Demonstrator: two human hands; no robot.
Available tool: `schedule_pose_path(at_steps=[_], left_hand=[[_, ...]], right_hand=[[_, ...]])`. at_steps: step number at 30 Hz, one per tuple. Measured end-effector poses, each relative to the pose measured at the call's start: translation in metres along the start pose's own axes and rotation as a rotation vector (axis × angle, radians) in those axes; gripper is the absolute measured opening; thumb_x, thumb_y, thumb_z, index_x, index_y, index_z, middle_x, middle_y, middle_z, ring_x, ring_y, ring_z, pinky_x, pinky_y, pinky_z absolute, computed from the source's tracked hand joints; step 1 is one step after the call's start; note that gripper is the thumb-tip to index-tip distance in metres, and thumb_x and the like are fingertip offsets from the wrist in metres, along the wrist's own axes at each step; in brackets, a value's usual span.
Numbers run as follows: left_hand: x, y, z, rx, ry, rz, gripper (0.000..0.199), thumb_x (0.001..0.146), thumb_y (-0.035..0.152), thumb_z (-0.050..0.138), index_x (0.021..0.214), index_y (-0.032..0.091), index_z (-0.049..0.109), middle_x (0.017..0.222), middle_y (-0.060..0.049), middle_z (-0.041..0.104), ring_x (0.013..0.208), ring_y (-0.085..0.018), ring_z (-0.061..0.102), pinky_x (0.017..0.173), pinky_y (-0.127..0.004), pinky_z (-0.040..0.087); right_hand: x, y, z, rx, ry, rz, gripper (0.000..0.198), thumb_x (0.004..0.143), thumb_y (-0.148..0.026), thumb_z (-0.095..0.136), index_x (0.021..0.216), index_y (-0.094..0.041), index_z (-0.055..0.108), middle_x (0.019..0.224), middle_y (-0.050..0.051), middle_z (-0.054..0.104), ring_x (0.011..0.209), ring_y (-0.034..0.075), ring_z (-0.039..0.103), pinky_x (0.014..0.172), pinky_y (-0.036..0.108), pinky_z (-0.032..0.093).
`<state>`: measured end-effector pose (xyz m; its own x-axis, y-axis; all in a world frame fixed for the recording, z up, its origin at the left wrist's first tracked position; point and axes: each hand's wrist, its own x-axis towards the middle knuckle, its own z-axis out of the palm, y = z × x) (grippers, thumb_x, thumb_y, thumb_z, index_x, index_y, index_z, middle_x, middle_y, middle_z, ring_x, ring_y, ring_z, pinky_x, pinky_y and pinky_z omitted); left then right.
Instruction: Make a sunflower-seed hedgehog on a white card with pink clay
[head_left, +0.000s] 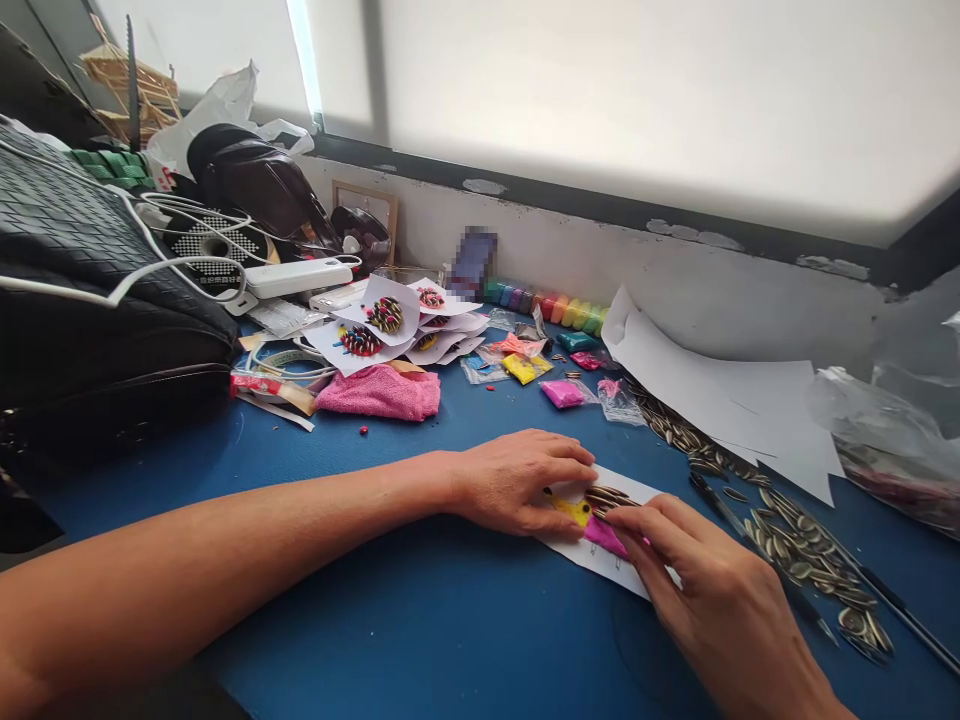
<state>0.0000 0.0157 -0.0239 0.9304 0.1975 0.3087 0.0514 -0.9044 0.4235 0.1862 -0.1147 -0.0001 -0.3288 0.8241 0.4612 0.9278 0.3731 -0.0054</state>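
A white sheet of paper lies on the blue table, with a picture built on it from yellow clay, bright pink clay and a row of striped sunflower seeds. My left hand rests over the sheet's left end, palm down with fingers spread, touching the paper. Over the pink clay, the thumb and forefinger of my right hand are pinched together on what looks like a sunflower seed, mostly covered by the fingertips. The same hand hides the sheet's right end.
Loose sunflower seeds are heaped at right beside a pen. Behind lie clay packets, a pink cloth and finished seed pictures. A black bag fills the left; large white paper leans at the wall.
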Motion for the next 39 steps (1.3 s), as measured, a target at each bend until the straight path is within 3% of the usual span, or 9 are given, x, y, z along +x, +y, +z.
schedule_pose_path(at_steps=[21, 27, 31, 36, 39], left_hand=[[-0.001, -0.001, 0.002, -0.009, -0.005, -0.017, 0.045, 0.09, 0.041, 0.065, 0.126, 0.015, 0.058, 0.139, -0.015, 0.054, 0.133, -0.028, 0.047, 0.113, -0.037, 0.034], [-0.001, -0.001, 0.002, -0.025, 0.001, -0.012, 0.045, 0.09, 0.041, 0.065, 0.126, 0.016, 0.057, 0.139, -0.014, 0.054, 0.132, -0.027, 0.048, 0.113, -0.036, 0.034], [0.0, 0.0, 0.001, -0.036, 0.012, -0.007, 0.045, 0.09, 0.041, 0.064, 0.127, 0.016, 0.058, 0.138, -0.014, 0.055, 0.13, -0.028, 0.049, 0.112, -0.038, 0.036], [-0.001, 0.003, 0.0, -0.053, 0.008, -0.022, 0.045, 0.091, 0.042, 0.062, 0.128, 0.016, 0.058, 0.14, -0.015, 0.053, 0.13, -0.029, 0.049, 0.111, -0.037, 0.037], [-0.001, 0.004, 0.0, -0.056, 0.0, -0.033, 0.046, 0.092, 0.043, 0.061, 0.13, 0.017, 0.057, 0.141, -0.014, 0.053, 0.131, -0.029, 0.048, 0.112, -0.038, 0.036]], right_hand=[[0.002, -0.003, 0.001, -0.011, -0.021, 0.003, 0.041, 0.102, -0.037, 0.035, 0.081, -0.023, 0.068, 0.069, 0.0, 0.062, 0.055, 0.011, 0.062, 0.049, 0.021, 0.045], [0.004, -0.006, -0.011, -0.065, 0.02, 0.057, 0.035, 0.1, -0.033, 0.038, 0.079, -0.025, 0.065, 0.067, -0.001, 0.063, 0.051, 0.011, 0.061, 0.045, 0.021, 0.041], [0.004, 0.02, -0.025, -0.106, 0.048, 0.193, 0.032, 0.096, -0.037, 0.042, 0.077, -0.025, 0.064, 0.064, -0.001, 0.065, 0.051, 0.013, 0.06, 0.045, 0.024, 0.039], [-0.007, 0.086, -0.038, -0.261, -0.05, 0.583, 0.028, 0.084, -0.041, 0.046, 0.078, -0.025, 0.069, 0.069, 0.005, 0.071, 0.055, 0.021, 0.061, 0.047, 0.031, 0.038], [-0.013, 0.108, -0.038, -0.256, -0.076, 0.628, 0.03, 0.083, -0.039, 0.046, 0.08, -0.024, 0.072, 0.072, 0.007, 0.073, 0.057, 0.023, 0.063, 0.049, 0.032, 0.041]])
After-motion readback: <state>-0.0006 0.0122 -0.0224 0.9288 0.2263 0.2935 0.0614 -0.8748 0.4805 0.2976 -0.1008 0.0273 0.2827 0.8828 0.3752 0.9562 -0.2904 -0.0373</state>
